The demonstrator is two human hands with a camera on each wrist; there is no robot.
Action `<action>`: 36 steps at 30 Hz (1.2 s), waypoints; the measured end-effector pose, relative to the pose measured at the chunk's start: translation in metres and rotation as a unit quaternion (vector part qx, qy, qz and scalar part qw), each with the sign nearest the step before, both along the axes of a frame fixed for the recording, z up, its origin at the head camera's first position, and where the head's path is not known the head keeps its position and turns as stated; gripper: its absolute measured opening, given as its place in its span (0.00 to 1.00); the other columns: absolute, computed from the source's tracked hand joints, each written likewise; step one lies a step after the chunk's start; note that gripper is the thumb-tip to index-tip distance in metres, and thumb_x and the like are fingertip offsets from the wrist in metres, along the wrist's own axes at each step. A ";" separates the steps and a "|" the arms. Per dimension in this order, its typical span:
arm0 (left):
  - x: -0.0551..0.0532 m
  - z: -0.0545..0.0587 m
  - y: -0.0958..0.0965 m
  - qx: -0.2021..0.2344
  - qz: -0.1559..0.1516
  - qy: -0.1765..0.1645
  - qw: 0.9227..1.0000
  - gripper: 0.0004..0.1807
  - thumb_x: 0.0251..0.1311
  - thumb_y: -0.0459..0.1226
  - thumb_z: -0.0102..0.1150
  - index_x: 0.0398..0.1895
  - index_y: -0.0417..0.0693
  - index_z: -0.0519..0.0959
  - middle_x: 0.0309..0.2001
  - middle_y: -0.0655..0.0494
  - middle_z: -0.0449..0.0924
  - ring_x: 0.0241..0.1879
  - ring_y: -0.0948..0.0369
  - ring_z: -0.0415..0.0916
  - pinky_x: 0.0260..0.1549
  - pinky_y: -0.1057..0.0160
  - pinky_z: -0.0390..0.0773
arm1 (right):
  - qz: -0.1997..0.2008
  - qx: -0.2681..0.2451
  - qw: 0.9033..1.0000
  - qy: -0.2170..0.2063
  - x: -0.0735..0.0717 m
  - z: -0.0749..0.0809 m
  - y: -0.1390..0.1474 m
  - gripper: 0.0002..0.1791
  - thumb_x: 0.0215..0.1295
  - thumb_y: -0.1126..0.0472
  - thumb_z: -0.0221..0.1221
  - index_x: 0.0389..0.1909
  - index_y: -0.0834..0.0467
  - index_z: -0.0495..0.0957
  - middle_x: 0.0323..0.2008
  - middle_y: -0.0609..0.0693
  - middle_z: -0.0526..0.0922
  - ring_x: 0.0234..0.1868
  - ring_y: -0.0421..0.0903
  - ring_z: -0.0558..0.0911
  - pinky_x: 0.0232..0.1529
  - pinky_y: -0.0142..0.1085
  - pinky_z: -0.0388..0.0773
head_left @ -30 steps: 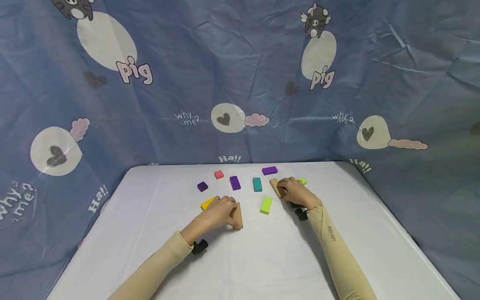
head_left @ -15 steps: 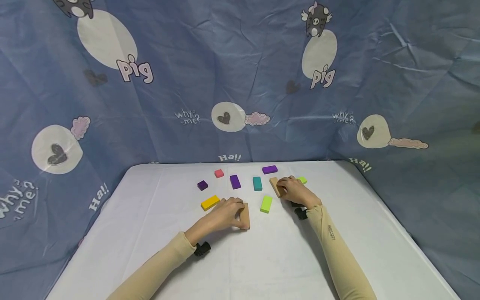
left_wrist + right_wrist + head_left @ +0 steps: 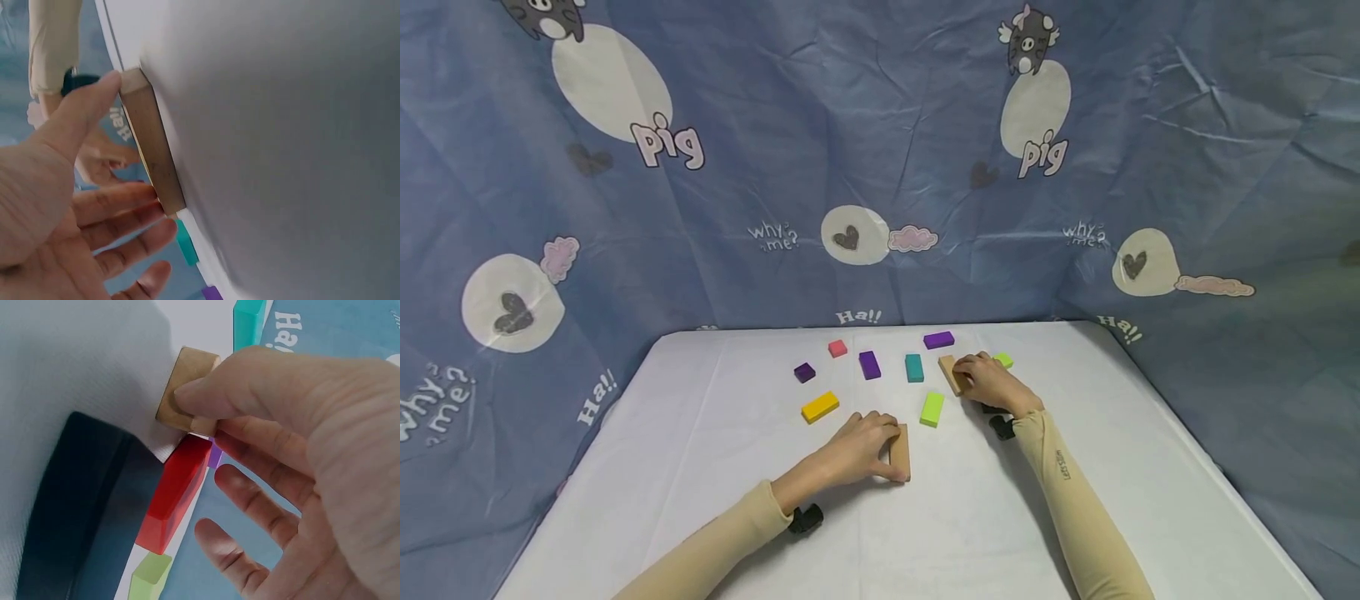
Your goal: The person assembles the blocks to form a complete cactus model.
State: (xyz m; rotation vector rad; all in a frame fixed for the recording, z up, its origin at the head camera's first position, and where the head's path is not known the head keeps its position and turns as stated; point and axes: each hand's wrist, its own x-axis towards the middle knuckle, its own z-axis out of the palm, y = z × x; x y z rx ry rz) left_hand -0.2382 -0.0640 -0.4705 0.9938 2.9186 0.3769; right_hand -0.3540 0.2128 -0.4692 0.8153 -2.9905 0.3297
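My left hand (image 3: 861,450) holds a plain wooden block (image 3: 901,452) on the near middle of the white table. In the left wrist view the thumb is at one end of that block (image 3: 153,147) and a finger at the other. My right hand (image 3: 994,385) pinches a second wooden block (image 3: 950,375), farther back and to the right. The right wrist view shows the thumb against this block (image 3: 189,375), the other fingers loosely bent. A red block (image 3: 172,494) and a large dark block (image 3: 81,506) lie beside it, mostly hidden from the head view by the right hand.
Between the hands lies a lime green block (image 3: 932,410). Behind are a teal block (image 3: 913,368), purple blocks (image 3: 870,365) and a pink block (image 3: 837,348). A yellow block (image 3: 820,407) sits behind the left hand. Blue printed cloth (image 3: 880,167) hangs beyond the table.
My left hand has moved its wooden block right and toward me, leaving the yellow block in full view. My right hand stays in place with its block.
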 end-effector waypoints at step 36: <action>0.039 0.001 0.009 -0.059 -0.048 0.096 0.992 0.29 0.47 0.62 0.66 0.43 0.50 0.84 0.42 0.61 0.80 0.40 0.64 0.72 0.39 0.64 0.67 | 0.005 -0.014 1.000 -0.013 -0.004 -0.001 0.001 0.26 0.54 0.62 0.68 0.55 0.63 0.78 0.56 0.58 0.78 0.56 0.57 0.75 0.59 0.49 0.70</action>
